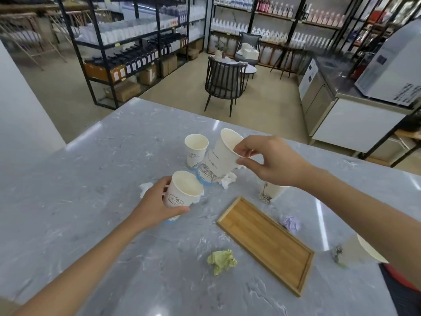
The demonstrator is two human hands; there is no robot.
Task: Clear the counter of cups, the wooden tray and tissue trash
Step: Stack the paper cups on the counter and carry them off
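Between the thumb and fingers of the right hand [271, 160], a tilted paper cup [218, 153] is pinched by its rim; just below it, a second cup [182, 190] is wrapped by the left hand [157, 204]. Nesting is best done with rims aligned and squeezed lightly. Beyond stands a third cup [196, 151]; nearer lie the wooden tray [266, 242] and crumpled tissues [222, 261]. Two more cups are half hidden behind the right forearm.
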